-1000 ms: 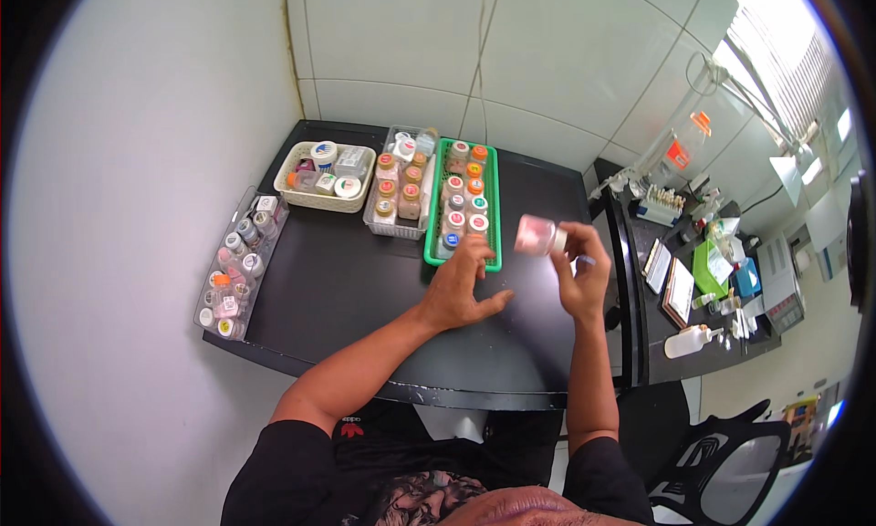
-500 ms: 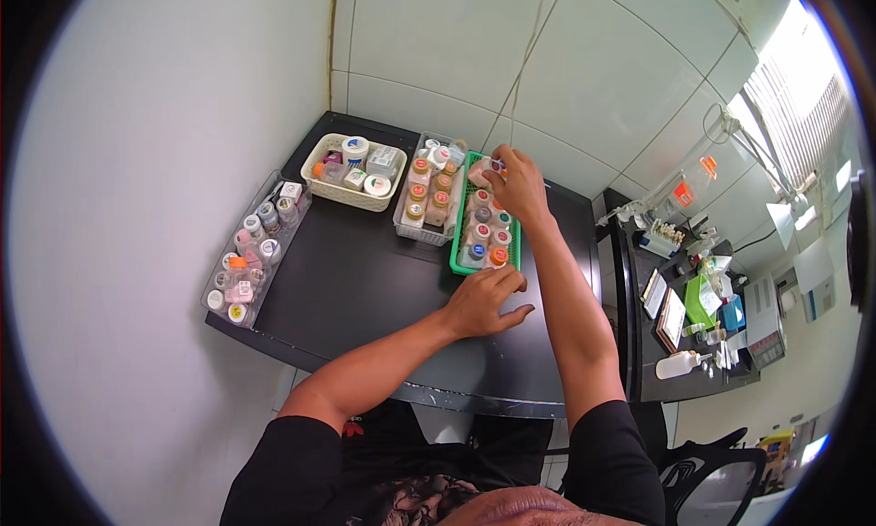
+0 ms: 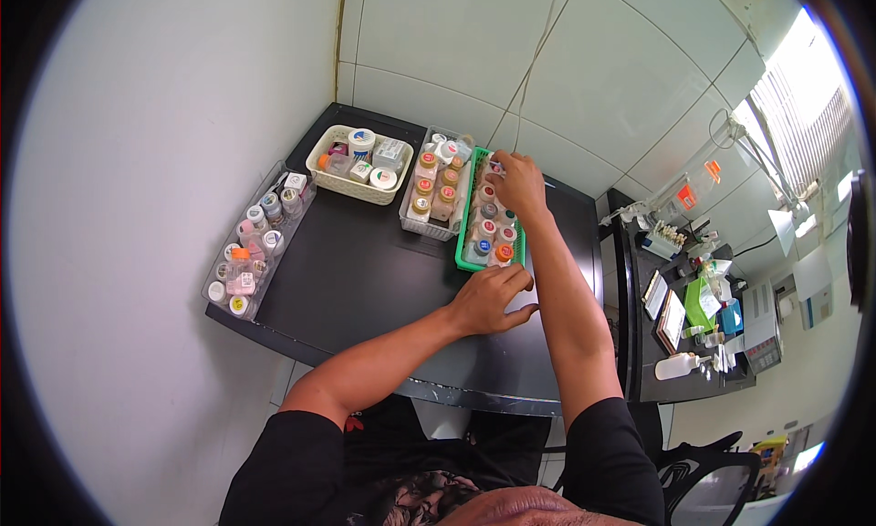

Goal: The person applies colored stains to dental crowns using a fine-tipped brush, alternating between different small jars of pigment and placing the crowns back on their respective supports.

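A green plastic basket (image 3: 464, 245) stands on the black table, packed with small bottles with coloured caps. At its far end my right hand (image 3: 520, 185) reaches down, fingers closed around a small jar (image 3: 494, 167) with a pale body. The fingers hide part of that jar. My left hand (image 3: 494, 302) hovers at the basket's near edge, fingers loosely bent and thumb held apart, with nothing in it. Near its fingertips are a blue-capped bottle (image 3: 482, 249) and an orange-capped bottle (image 3: 503, 253).
A clear basket (image 3: 413, 226) of gold-capped bottles stands left of the green one. Farther left are a cream basket (image 3: 363, 194) of jars and a clear tray (image 3: 265, 298) of small containers. A tiled wall (image 3: 438, 88) rises behind; a second desk (image 3: 645, 380) stands right.
The jar under my right hand has gone from tilted at the basket's far corner to lower and more upright among the bottles. My left hand has hardly moved. The view has shifted slightly.
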